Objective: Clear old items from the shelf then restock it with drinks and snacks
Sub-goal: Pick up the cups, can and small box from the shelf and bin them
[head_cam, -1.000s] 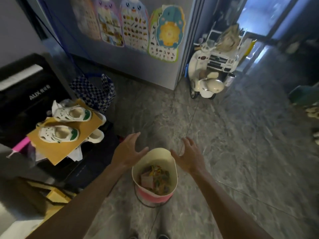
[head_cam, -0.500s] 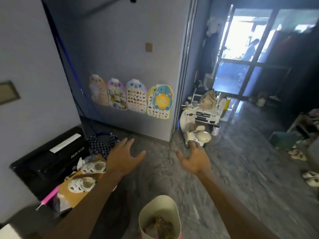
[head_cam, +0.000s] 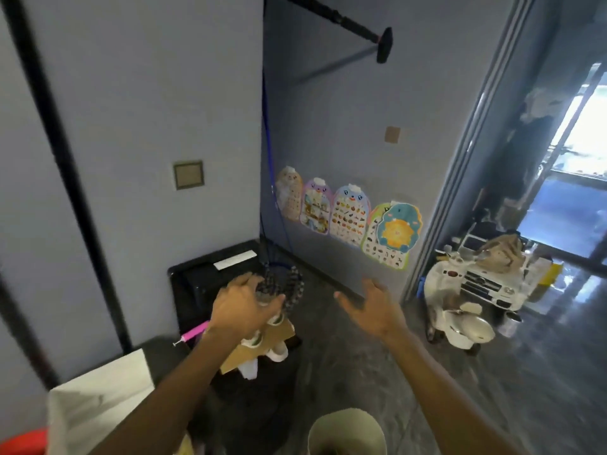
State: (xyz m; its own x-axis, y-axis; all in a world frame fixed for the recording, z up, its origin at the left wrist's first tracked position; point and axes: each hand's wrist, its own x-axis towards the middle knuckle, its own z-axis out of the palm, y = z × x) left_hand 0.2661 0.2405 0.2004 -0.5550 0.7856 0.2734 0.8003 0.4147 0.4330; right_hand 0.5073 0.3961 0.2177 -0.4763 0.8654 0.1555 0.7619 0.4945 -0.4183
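Head view: both arms reach forward over a grey stone floor (head_cam: 361,372), and both hands are empty. The left hand (head_cam: 243,310) hangs palm down with its fingers (head_cam: 239,280) loosely spread, holding nothing; the right hand (head_cam: 374,310) is turned partly palm-in, its fingers (head_cam: 371,285) also spread and holding nothing. A pale bin (head_cam: 345,433) sits at the bottom edge between the forearms, with what looks like discarded items just visible inside, though too dark to tell. No shelf, drink or snack shows here, so the task's goods lie outside the view. Beneath the left hand, small white shoes (head_cam: 276,349) rest on a cardboard sheet (head_cam: 259,343) perched on a dark unit (head_cam: 203,284), beside a checked bag (head_cam: 292,284). A toy scooter (head_cam: 460,323) and toy car (head_cam: 486,284) stand near the doorway. The likely risk is a foot clipping the bin and spilling it, since it sits low and close, or a swinging left arm knocking the loosely perched cardboard and shoes.
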